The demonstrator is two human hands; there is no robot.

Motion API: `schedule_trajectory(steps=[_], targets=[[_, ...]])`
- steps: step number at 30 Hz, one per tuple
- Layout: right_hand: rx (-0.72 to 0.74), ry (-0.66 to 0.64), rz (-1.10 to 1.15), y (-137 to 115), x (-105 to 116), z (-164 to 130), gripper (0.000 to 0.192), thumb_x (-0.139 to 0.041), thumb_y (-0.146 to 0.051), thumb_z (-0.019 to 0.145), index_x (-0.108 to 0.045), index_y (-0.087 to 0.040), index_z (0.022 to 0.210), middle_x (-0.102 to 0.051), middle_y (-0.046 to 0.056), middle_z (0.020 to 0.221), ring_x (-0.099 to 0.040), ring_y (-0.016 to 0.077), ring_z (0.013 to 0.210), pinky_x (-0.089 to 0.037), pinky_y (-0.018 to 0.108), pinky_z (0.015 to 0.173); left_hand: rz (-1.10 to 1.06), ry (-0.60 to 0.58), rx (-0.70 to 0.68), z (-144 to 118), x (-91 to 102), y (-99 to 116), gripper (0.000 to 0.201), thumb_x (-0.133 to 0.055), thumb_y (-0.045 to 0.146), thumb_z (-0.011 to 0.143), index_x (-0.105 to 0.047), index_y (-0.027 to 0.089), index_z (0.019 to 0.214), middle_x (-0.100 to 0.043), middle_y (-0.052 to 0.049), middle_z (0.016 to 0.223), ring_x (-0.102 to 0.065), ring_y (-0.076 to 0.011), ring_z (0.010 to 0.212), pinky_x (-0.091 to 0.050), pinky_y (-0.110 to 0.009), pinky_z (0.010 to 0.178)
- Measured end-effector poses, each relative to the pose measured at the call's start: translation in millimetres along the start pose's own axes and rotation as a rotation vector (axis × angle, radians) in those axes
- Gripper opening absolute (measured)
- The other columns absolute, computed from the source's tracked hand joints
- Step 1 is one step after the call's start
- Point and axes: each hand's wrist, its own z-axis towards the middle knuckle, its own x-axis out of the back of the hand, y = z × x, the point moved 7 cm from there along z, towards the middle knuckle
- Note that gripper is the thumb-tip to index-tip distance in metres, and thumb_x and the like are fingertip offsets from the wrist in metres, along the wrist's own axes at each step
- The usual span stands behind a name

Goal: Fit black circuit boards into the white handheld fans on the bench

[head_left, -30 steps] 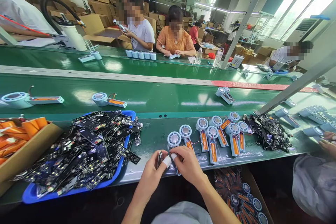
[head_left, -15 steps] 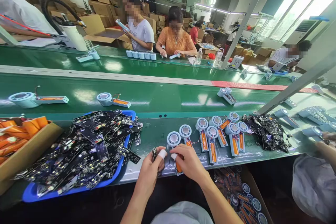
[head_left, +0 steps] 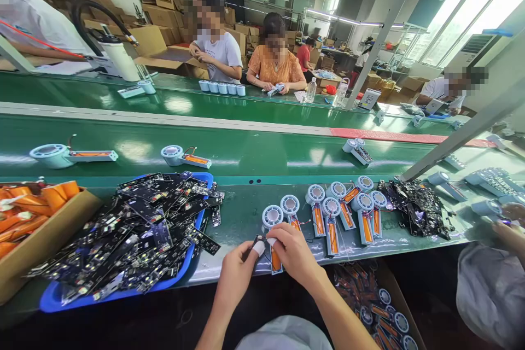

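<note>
My left hand point(head_left: 238, 269) is closed on a small black circuit board point(head_left: 259, 239), whose end sticks out past the thumb. My right hand point(head_left: 292, 251) pinches at that end of the board; what lies between its fingertips is too small to make out. White covers wrap both thumbs. Just beyond and below my fingers lies a light-blue handheld fan point(head_left: 273, 216) with an orange battery in its open handle, partly hidden by my right hand. More such fans point(head_left: 331, 208) lie to the right on the bench, with batteries and thin wires exposed.
A blue tray point(head_left: 158, 285) heaped with circuit boards stands left, beside a cardboard box point(head_left: 61, 229) of orange batteries. Another board pile point(head_left: 422, 210) lies right. Fan bodies lie on the green conveyor point(head_left: 246, 153). A box of fans point(head_left: 385, 306) sits below the bench. Co-workers sit opposite and right.
My left hand has brought the circuit board rightward and turned it, so its end now meets my right fingertips. Fans on the conveyor have shifted right.
</note>
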Motion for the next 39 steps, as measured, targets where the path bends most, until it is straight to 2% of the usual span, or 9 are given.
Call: schedule_trajectory(steps=[5,12,15,19,22,25,28,33,39], targets=[[-0.009,-0.070,-0.158,-4,-4,2,0.024,-0.053,-0.003,0.092,-0.065,-0.020,0.103,-0.069,0.007,0.103,-0.064,0.0206,0.094,-0.052,0.031,0.083,0.116,0.098,-0.090,-2,5.2,5,0.043,-0.054,0.053,0.081,-0.077,0.017,0.089,-0.078,-0.008,0.087,-0.069,-0.0262,0.079,-0.054,-0.035,0.073],[0.029,-0.052,-0.306,-14,-5,4,0.018,-0.054,-0.004,0.093,-0.063,-0.018,0.100,-0.068,0.008,0.099,-0.060,0.0220,0.088,-0.050,0.033,0.077,0.360,0.222,-0.497,-21,2.2,27,0.033,-0.042,0.032,0.095,-0.072,0.018,0.101,-0.074,-0.009,0.089,-0.072,-0.0241,0.082,-0.057,-0.034,0.071],[-0.007,-0.036,-0.237,-11,-2,6,0.017,-0.056,-0.004,0.092,-0.063,-0.018,0.098,-0.068,0.007,0.098,-0.061,0.0210,0.089,-0.049,0.031,0.079,0.431,0.205,-0.611,-25,-0.6,30,0.031,-0.040,0.025,0.098,-0.068,0.018,0.107,-0.072,-0.009,0.093,-0.072,-0.0225,0.082,-0.057,-0.032,0.070],[-0.088,-0.034,-0.116,-3,2,9,0.019,-0.059,-0.002,0.090,-0.064,-0.020,0.095,-0.068,0.003,0.091,-0.063,0.0180,0.084,-0.048,0.028,0.077,0.517,0.180,-0.688,-25,-3.6,32,0.030,-0.038,0.022,0.100,-0.065,0.018,0.113,-0.072,-0.009,0.099,-0.073,-0.0215,0.087,-0.058,-0.031,0.073],[-0.083,-0.025,-0.160,-4,3,9,0.019,-0.059,-0.001,0.090,-0.064,-0.019,0.095,-0.068,0.004,0.093,-0.062,0.0191,0.088,-0.047,0.028,0.079,0.590,0.237,-0.714,-26,-5.7,34,0.031,-0.036,0.021,0.101,-0.063,0.017,0.114,-0.072,-0.010,0.100,-0.073,-0.0219,0.088,-0.058,-0.031,0.072],[-0.025,-0.025,-0.320,-10,-1,8,0.018,-0.057,-0.001,0.090,-0.063,-0.017,0.097,-0.067,0.007,0.096,-0.060,0.0221,0.088,-0.047,0.032,0.079,0.675,0.291,-0.728,-28,-9.5,33,0.031,-0.035,0.020,0.101,-0.063,0.017,0.114,-0.072,-0.011,0.101,-0.073,-0.0225,0.087,-0.059,-0.031,0.071],[0.007,-0.034,-0.482,-13,-7,7,0.019,-0.056,0.000,0.088,-0.062,-0.017,0.095,-0.066,0.008,0.091,-0.058,0.0244,0.082,-0.046,0.035,0.074,0.741,0.294,-0.728,-30,-12.4,30,0.033,-0.035,0.020,0.100,-0.063,0.016,0.116,-0.072,-0.013,0.104,-0.073,-0.0244,0.090,-0.059,-0.033,0.073],[0.094,-0.075,-0.563,-16,-9,8,0.016,-0.056,-0.002,0.091,-0.061,-0.018,0.090,-0.066,0.008,0.089,-0.057,0.0243,0.080,-0.045,0.035,0.072,0.573,0.175,-0.650,-24,-4.9,30,0.032,-0.037,0.020,0.099,-0.067,0.018,0.111,-0.074,-0.011,0.100,-0.073,-0.0235,0.089,-0.059,-0.033,0.075],[0.146,-0.100,-0.292,-13,0,8,0.015,-0.055,-0.006,0.094,-0.061,-0.019,0.098,-0.069,0.004,0.092,-0.060,0.0199,0.085,-0.047,0.029,0.076,0.349,0.027,-0.521,-11,9.7,31,0.029,-0.045,0.027,0.095,-0.073,0.021,0.100,-0.076,-0.008,0.093,-0.073,-0.0225,0.085,-0.058,-0.031,0.076]])
